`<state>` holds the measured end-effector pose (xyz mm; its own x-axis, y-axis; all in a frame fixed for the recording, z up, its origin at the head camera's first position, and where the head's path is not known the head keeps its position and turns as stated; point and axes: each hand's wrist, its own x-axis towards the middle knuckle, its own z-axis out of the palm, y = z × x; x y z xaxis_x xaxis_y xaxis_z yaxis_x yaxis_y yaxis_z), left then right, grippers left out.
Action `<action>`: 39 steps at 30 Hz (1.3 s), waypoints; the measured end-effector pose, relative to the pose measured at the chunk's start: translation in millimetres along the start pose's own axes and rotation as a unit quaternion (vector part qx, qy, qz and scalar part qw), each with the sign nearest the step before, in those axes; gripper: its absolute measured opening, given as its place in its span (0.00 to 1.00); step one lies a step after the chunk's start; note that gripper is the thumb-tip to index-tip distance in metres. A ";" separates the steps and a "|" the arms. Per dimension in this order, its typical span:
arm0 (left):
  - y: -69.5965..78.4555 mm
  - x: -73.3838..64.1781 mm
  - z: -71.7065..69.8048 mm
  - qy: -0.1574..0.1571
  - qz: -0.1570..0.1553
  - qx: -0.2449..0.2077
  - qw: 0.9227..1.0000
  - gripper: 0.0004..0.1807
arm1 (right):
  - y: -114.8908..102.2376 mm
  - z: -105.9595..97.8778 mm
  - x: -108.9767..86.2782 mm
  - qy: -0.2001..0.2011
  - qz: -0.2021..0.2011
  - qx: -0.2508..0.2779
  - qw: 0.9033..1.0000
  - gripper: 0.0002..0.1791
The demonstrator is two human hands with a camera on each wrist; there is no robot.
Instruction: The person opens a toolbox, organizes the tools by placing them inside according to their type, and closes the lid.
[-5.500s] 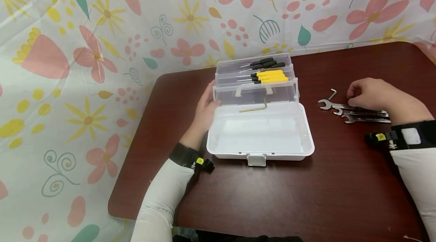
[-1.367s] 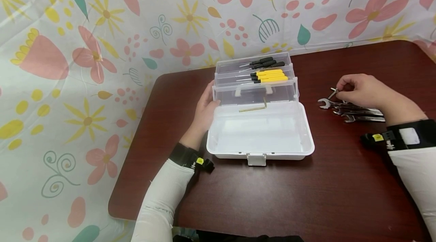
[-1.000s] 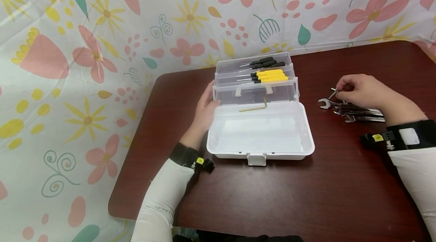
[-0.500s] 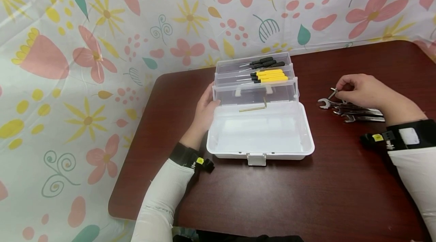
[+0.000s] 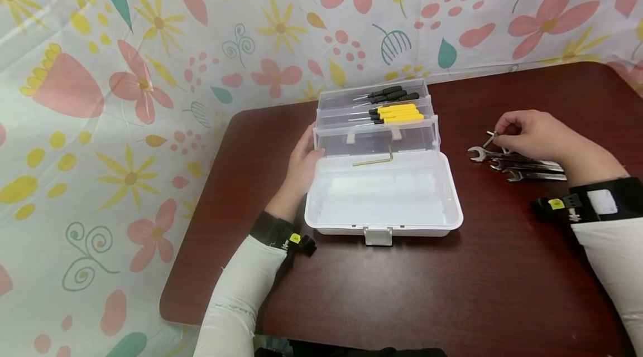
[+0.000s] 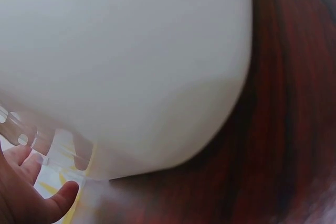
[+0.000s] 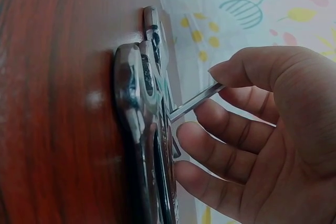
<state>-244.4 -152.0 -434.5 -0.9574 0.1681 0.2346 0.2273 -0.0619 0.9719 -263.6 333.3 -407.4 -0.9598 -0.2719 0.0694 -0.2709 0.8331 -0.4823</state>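
A white toolbox [image 5: 384, 230] with raised clear compartments stands open on the table. My left hand [image 5: 300, 166] holds its left side near the hinge, thumb at the front edge; in the left wrist view several fingers [image 6: 27, 167] show around and through clear plastic. Further right, my right hand [image 5: 537, 136] pinches a small silver hex key [image 7: 197, 100] between thumb and forefinger. Several open-end wrenches [image 5: 532, 165] lie just below that hand, overlapping closely. Part of the hex key is hidden behind them in the right wrist view.
Black-handled screwdrivers [image 5: 389, 92] and yellow-handled screwdrivers [image 5: 399, 112] lie in the toolbox's clear upper trays. A brass-coloured hex key [image 5: 373, 162] lies at the back of the white base. Behind the dark red table [image 5: 382, 301] hangs a flowered cloth [image 5: 281, 22].
From above the wrenches, my right hand has shifted left and taken hold of the silver hex key. Over the last second it has stayed there. My left hand has not moved.
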 end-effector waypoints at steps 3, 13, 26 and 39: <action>-0.7 0.1 -0.8 -0.004 -0.001 -0.003 1.000 0.37 | -0.5 -0.5 -0.6 0.006 -0.002 -0.002 1.000 0.06; 2.3 0.1 1.0 0.001 0.010 0.008 1.000 0.37 | -5.6 -6.1 -0.8 0.039 -0.015 0.003 0.999 0.04; 0.4 -0.4 -0.7 -0.002 0.021 0.000 1.000 0.36 | -42.1 -18.2 -8.5 0.103 -0.077 0.051 0.990 0.03; -2.0 0.8 1.0 0.007 0.003 -0.001 1.000 0.37 | -105.6 -28.5 -30.2 0.136 -0.161 0.064 0.975 0.12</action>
<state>-245.5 -150.7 -436.1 -0.9584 0.1547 0.2400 0.2325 -0.0648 0.9704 -208.1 267.3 -333.6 -0.8152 -0.3571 0.4561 -0.5669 0.6534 -0.5017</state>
